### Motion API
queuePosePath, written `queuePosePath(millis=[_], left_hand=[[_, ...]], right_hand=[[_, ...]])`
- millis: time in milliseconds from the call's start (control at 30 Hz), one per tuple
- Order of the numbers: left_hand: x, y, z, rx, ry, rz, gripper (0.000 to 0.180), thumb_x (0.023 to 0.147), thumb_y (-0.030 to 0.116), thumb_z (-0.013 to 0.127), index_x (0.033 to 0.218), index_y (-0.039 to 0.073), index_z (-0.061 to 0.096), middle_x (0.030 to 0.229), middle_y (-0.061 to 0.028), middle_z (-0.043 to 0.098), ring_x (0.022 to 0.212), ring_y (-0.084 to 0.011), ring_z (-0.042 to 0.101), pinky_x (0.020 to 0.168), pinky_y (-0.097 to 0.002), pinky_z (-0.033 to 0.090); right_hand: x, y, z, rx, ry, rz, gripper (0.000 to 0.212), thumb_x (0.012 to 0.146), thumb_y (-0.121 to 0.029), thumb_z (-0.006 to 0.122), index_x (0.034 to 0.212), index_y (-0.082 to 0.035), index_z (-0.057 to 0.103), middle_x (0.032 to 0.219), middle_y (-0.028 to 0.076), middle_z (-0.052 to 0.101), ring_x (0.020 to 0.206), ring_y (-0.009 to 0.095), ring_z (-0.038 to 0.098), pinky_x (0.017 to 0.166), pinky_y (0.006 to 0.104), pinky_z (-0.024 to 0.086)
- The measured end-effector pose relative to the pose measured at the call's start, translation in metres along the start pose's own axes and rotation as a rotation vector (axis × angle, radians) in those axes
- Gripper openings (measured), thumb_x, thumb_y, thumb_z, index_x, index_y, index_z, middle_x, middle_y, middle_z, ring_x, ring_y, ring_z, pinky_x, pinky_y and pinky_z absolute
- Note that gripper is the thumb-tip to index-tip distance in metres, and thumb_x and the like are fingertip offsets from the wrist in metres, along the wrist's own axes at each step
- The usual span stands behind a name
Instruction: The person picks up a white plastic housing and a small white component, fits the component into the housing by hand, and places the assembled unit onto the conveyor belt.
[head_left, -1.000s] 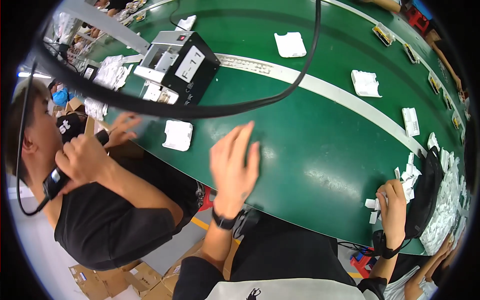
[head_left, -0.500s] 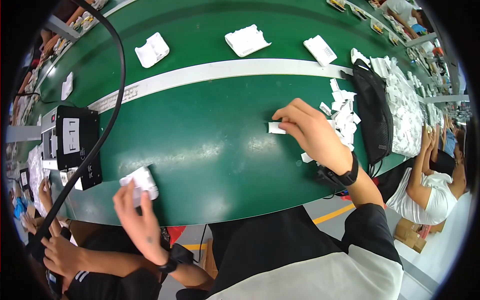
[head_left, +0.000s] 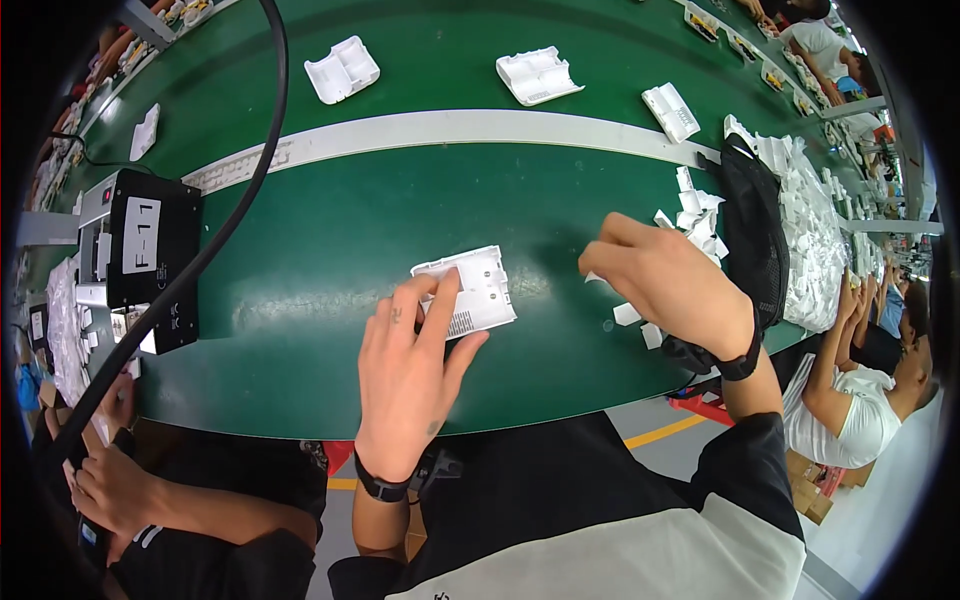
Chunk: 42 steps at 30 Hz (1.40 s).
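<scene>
A white plastic housing [head_left: 486, 292] with a slotted vent patch lies with its hollow side up on the green table. On its left edge press the fingers of my left hand [head_left: 405, 365], the thumb near its lower edge. To the right, my right hand [head_left: 668, 280] is closed in a pinch just above the table. A sliver of a small white piece [head_left: 594, 277] shows under its fingertips; the rest is hidden. Beyond that hand sits a pile of small white pieces [head_left: 700, 222], with a couple of loose ones [head_left: 627, 314] beside the wrist.
A black mesh bag [head_left: 752, 230] and a clear bag of white parts [head_left: 808, 240] stand at the right. White housings [head_left: 538, 77] lie beyond the pale strip [head_left: 430, 128]. A black machine [head_left: 155, 260] and a hanging cable [head_left: 225, 235] are at left. Co-workers sit on both sides.
My left hand has brought the housing from the table's left to the middle. My right hand has shifted right, nearer the pile, with a small white piece in its pinch.
</scene>
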<state>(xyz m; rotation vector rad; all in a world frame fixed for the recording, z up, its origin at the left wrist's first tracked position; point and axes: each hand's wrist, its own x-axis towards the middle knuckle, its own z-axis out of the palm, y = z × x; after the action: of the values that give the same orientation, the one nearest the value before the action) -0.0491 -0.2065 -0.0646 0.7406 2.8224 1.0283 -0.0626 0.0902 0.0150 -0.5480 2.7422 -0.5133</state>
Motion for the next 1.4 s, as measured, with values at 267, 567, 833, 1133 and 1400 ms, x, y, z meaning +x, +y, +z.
queuePosePath(millis=[267,567,833,1133,1400], left_hand=[[0.005,-0.007,0.010,-0.167,0.087,0.036,0.053,0.082,0.018,0.092,0.130,0.006,0.074,0.124,-0.0106,0.069,0.107,-0.0360,0.065,0.093,-0.0458,0.056],[0.008,-0.014,0.018,-0.174,0.148,0.110,0.049,0.083,0.022,0.091,0.128,0.009,0.075,0.121,-0.0053,0.068,0.096,-0.0311,0.063,0.085,-0.0443,0.055],[0.008,-0.015,0.018,-0.121,0.174,0.140,0.047,0.085,0.026,0.090,0.129,0.014,0.076,0.116,-0.0003,0.066,0.086,-0.0245,0.061,0.079,-0.0402,0.050],[0.001,-0.013,0.023,0.091,0.183,0.200,0.049,0.086,0.029,0.090,0.132,0.021,0.077,0.119,-0.0019,0.063,0.078,-0.0183,0.062,0.079,-0.0369,0.047],[0.002,-0.009,0.021,0.188,0.152,0.225,0.048,0.089,0.029,0.088,0.135,0.020,0.075,0.117,-0.0051,0.063,0.073,-0.0203,0.065,0.076,-0.0374,0.048]], right_hand=[[0.029,0.009,0.040,0.153,0.224,-0.006,0.039,0.096,0.000,0.074,0.133,-0.005,0.066,0.101,0.011,0.068,0.097,0.033,0.069,0.083,0.0431,0.057],[0.047,-0.045,0.054,-0.023,0.281,-0.377,0.041,0.088,-0.003,0.074,0.128,-0.001,0.065,0.098,0.007,0.069,0.091,0.027,0.068,0.079,0.0386,0.058],[0.056,-0.044,0.052,-0.146,0.192,-0.360,0.040,0.086,-0.004,0.071,0.124,-0.001,0.062,0.098,0.007,0.065,0.089,0.026,0.064,0.076,0.0372,0.057],[0.061,-0.041,0.051,-0.046,0.161,-0.353,0.024,0.085,-0.002,0.072,0.106,-0.006,0.059,0.089,0.006,0.061,0.084,0.029,0.057,0.079,0.0416,0.047],[0.060,-0.036,0.056,-0.004,0.161,-0.379,0.024,0.086,-0.003,0.071,0.109,-0.005,0.061,0.093,0.008,0.062,0.089,0.031,0.056,0.081,0.0416,0.048]])
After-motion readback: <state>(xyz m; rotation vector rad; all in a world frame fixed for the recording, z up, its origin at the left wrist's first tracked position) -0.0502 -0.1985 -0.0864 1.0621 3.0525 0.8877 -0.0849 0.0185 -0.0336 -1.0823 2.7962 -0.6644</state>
